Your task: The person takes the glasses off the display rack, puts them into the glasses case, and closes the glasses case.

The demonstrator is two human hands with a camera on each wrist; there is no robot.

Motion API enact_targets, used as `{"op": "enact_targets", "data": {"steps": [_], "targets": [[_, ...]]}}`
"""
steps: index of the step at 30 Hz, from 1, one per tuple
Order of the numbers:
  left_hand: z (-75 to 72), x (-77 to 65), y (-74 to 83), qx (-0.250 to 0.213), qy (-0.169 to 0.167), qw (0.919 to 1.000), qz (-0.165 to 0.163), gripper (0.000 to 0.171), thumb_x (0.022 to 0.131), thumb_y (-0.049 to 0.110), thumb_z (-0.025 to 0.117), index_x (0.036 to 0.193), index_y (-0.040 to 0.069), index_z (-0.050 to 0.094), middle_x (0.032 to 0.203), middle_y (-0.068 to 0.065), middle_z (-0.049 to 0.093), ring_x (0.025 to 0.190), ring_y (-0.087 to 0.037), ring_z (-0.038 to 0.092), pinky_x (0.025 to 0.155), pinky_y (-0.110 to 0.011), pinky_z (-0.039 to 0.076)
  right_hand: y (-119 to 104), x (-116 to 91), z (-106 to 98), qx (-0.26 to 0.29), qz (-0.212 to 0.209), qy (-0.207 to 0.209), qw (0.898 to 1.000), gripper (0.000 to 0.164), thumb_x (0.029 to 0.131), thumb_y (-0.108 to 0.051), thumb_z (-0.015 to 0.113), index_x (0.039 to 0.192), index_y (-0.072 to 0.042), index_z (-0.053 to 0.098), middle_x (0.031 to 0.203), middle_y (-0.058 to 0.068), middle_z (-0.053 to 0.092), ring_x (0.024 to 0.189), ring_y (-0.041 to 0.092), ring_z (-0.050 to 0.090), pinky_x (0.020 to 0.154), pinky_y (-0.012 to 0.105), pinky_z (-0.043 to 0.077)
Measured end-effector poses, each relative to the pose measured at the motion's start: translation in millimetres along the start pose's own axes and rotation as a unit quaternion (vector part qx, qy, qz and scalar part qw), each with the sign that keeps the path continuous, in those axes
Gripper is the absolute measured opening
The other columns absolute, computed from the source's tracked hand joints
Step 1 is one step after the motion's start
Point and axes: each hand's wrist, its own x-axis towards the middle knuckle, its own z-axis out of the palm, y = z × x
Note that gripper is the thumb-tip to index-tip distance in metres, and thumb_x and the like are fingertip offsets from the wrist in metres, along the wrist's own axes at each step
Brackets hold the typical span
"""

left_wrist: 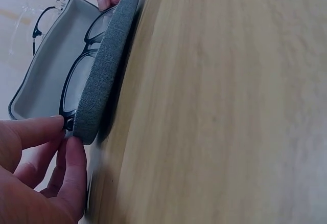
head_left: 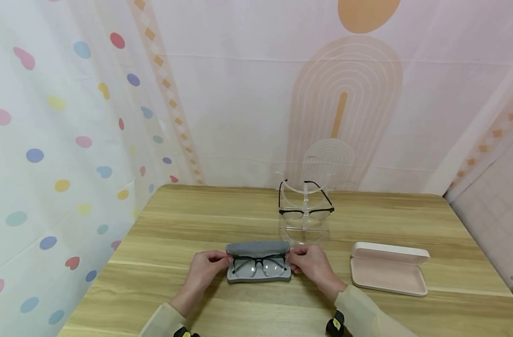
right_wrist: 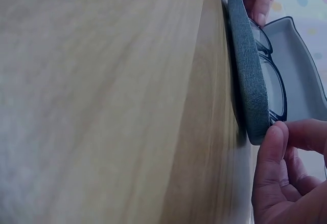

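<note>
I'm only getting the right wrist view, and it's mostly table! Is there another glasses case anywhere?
Observer: Yes! The head view shows a pale pink case off to the right of the right hand.

Operator: Ooh! Are there glasses in it?

Observer: No, it's open and I see only its bare pink inside.

Operator: Is anything standing past the grey case?

Observer: Yes, a clear stand with a dark-rimmed pair of glasses on it.
</note>
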Motion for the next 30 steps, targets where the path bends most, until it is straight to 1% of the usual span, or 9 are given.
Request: {"op": "enact_targets", "data": {"steps": [6,9,15,18,20,23,26,30], "targets": [[-0.4,0.9,1.0,-0.003,-0.002,1.0,-0.005,0.011,0.083,0.008,0.083,0.088,-0.001,0.079,0.089,-0.007,0.077,0.084,-0.012,0.065,0.078,-0.025,0.051,0.9,0.1,-0.5,-0.005,0.0,-0.001,1.0,0.009,0.084,-0.005,0.071,0.081,0.002,0.076,0.063,-0.001,0.063,0.058,0.008,0.057,0.054,0.019,0.046],[-0.9,1.5,1.4,0.0,-0.003,1.0,-0.008,0.011,0.082,0.008,0.083,0.087,-0.001,0.079,0.088,-0.007,0.077,0.083,-0.011,0.065,0.077,-0.025,0.051,0.9,0.5,-0.5,-0.002,0.001,-0.005,1.0,0.009,0.083,-0.004,0.07,0.081,0.003,0.075,0.063,-0.001,0.063,0.059,0.008,0.056,0.055,0.019,0.047],[-2.6,2.7,3.2,0.025,-0.006,0.9997,-0.004,0.011,0.082,0.01,0.084,0.085,0.001,0.079,0.087,-0.005,0.077,0.083,-0.011,0.065,0.079,-0.029,0.051,1.0,1.7,-0.3,-0.005,0.01,-0.016,1.0,0.009,0.086,-0.002,0.068,0.083,0.004,0.074,0.066,-0.001,0.063,0.061,0.009,0.057,0.056,0.021,0.051],[-3.2,3.8,3.2,0.041,-0.009,0.9991,0.004,0.011,0.082,0.012,0.085,0.085,0.003,0.079,0.087,-0.004,0.077,0.084,-0.012,0.065,0.081,-0.031,0.051,1.1,1.7,-0.3,-0.009,0.013,-0.017,1.0,0.009,0.086,-0.002,0.068,0.083,0.004,0.074,0.065,-0.001,0.062,0.061,0.009,0.057,0.056,0.021,0.05],[-3.5,4.0,2.6,0.042,-0.009,0.999,0.006,0.011,0.082,0.012,0.085,0.085,0.003,0.079,0.086,-0.004,0.076,0.083,-0.012,0.065,0.08,-0.03,0.051,1.2,1.1,-1.1,-0.005,0.011,-0.019,1.0,0.009,0.086,-0.002,0.068,0.082,0.004,0.073,0.065,-0.001,0.062,0.06,0.009,0.057,0.056,0.021,0.05],[-3.8,3.2,1.9,0.017,-0.013,0.9997,0.008,0.01,0.083,0.007,0.084,0.087,0.0,0.078,0.086,-0.005,0.076,0.081,-0.011,0.065,0.076,-0.026,0.053,1.0,-0.3,-3.5,0.0,0.005,-0.022,1.0,0.009,0.085,-0.002,0.069,0.083,0.005,0.073,0.066,0.0,0.063,0.061,0.009,0.058,0.057,0.021,0.05],[-4.3,0.8,1.5,-0.036,-0.02,0.9991,0.006,0.011,0.084,0.0,0.08,0.092,-0.007,0.076,0.087,-0.009,0.075,0.079,-0.012,0.066,0.071,-0.022,0.056,0.0,-1.3,-7.1,0.003,0.007,-0.019,1.0,0.01,0.085,-0.002,0.068,0.087,0.006,0.074,0.071,0.002,0.066,0.063,0.011,0.06,0.059,0.023,0.053],[-6.5,-3.0,0.1,-0.099,-0.028,0.9947,-0.008,0.013,0.09,-0.005,0.073,0.101,-0.012,0.071,0.09,-0.013,0.074,0.082,-0.017,0.069,0.071,-0.028,0.061,-1.7,-2.8,-11.2,0.003,0.012,-0.005,1.0,0.011,0.09,-0.003,0.067,0.093,0.006,0.072,0.077,0.005,0.069,0.069,0.013,0.063,0.063,0.026,0.055]]}}
